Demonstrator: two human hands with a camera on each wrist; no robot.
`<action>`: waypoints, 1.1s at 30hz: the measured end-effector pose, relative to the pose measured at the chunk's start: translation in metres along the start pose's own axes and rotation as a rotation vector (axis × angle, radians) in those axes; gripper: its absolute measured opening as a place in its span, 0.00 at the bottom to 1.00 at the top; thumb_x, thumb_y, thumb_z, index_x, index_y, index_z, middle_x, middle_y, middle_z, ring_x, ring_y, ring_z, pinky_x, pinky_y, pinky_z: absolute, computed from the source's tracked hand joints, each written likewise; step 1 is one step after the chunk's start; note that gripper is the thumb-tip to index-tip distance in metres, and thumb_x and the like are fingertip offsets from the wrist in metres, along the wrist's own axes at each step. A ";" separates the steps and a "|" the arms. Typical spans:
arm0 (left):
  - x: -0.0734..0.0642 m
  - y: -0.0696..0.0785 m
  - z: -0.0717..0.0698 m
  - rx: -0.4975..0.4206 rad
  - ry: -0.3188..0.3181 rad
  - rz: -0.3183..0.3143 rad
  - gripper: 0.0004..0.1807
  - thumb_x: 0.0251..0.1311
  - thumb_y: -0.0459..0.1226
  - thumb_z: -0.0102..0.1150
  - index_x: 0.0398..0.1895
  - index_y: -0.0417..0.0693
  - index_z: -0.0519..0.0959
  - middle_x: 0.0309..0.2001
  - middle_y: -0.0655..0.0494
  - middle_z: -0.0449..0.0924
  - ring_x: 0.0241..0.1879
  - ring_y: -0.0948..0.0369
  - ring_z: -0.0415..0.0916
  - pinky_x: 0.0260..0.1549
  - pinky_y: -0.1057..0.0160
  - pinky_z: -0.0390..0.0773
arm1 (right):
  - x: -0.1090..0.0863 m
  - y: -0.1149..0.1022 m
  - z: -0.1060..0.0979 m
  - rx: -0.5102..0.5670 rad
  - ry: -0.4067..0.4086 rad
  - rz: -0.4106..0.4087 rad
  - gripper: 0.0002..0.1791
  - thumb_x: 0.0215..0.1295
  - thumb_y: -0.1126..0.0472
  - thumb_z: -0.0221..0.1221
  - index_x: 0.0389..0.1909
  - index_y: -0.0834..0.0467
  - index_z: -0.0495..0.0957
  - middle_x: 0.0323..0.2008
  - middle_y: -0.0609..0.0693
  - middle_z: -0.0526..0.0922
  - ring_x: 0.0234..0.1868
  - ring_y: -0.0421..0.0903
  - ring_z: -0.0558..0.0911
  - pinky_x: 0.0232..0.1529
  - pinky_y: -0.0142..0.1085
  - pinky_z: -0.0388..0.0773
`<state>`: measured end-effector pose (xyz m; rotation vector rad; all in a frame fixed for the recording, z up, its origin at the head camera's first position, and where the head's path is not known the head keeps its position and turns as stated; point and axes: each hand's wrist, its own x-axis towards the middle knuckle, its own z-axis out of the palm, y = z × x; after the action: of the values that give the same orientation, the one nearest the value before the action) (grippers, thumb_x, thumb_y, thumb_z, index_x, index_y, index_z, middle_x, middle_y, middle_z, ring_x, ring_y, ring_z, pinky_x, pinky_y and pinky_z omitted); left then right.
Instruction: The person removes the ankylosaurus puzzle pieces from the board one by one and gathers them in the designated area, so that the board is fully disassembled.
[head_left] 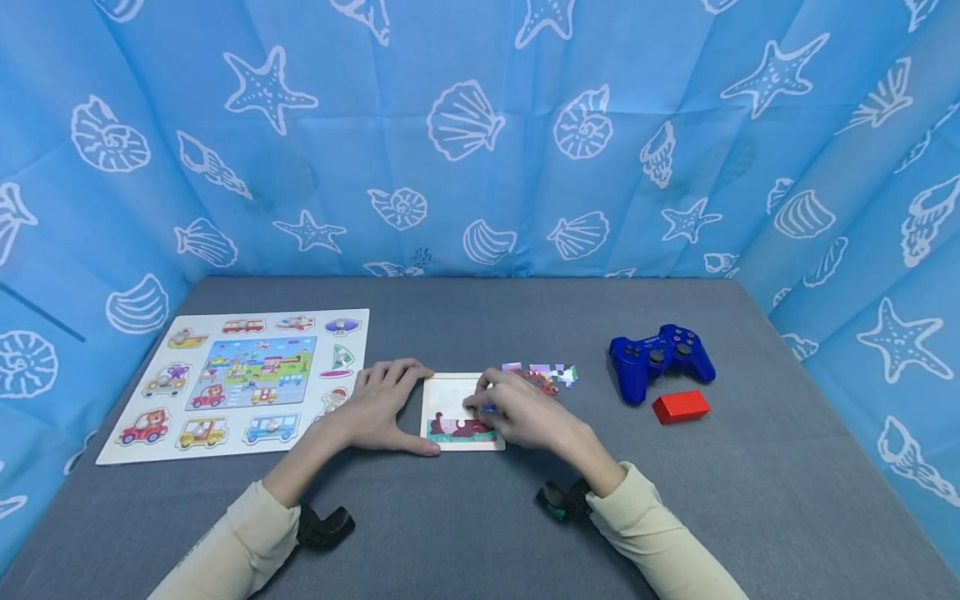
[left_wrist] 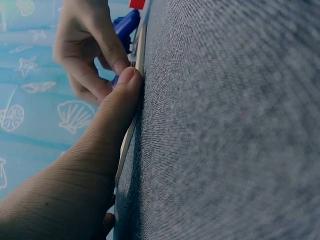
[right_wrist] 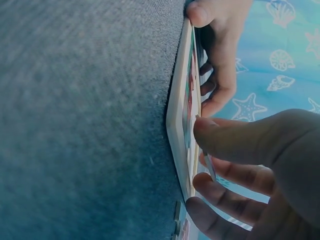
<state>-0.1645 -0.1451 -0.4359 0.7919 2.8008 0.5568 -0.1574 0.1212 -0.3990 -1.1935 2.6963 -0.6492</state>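
Note:
A small wooden jigsaw tray (head_left: 450, 392) lies flat on the grey table, with a few brown and green puzzle pieces (head_left: 461, 429) fitted along its near side. My left hand (head_left: 382, 406) holds the tray at its left side, the thumb on the near corner and the index finger by the far corner. Over the tray's right half, my right hand (head_left: 517, 408) pinches a jigsaw piece (right_wrist: 210, 166) between thumb and fingers. The piece is tilted, and its picture is mostly hidden. Loose jigsaw pieces (head_left: 543, 379) lie just beyond the right hand.
To the left lies a large white peg puzzle board (head_left: 247, 375) with vehicle pictures. A blue game controller (head_left: 660, 360) and a red block (head_left: 681, 407) are at the right. Behind the table hangs a blue curtain (head_left: 510, 192) with shell prints.

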 end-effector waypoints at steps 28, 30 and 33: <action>0.000 0.000 -0.001 0.008 -0.005 -0.003 0.59 0.43 0.73 0.68 0.76 0.57 0.62 0.76 0.47 0.59 0.71 0.43 0.57 0.64 0.36 0.57 | 0.006 -0.005 -0.003 0.010 0.012 0.011 0.17 0.68 0.63 0.66 0.57 0.58 0.85 0.46 0.52 0.83 0.34 0.38 0.74 0.35 0.28 0.72; 0.000 0.001 -0.001 0.009 -0.002 0.002 0.59 0.44 0.73 0.68 0.76 0.56 0.62 0.75 0.47 0.59 0.71 0.43 0.58 0.64 0.36 0.58 | 0.007 -0.006 -0.003 0.005 0.007 0.028 0.17 0.68 0.62 0.66 0.57 0.57 0.85 0.47 0.52 0.84 0.36 0.39 0.75 0.37 0.29 0.73; 0.000 0.000 -0.001 0.009 0.006 0.011 0.58 0.44 0.73 0.68 0.76 0.56 0.62 0.75 0.46 0.59 0.70 0.42 0.58 0.63 0.36 0.58 | 0.008 -0.009 -0.003 -0.003 0.005 0.039 0.17 0.68 0.60 0.66 0.56 0.56 0.85 0.48 0.51 0.83 0.39 0.41 0.77 0.40 0.32 0.75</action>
<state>-0.1648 -0.1452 -0.4345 0.8090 2.8081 0.5491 -0.1577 0.1115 -0.3916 -1.1381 2.7186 -0.6433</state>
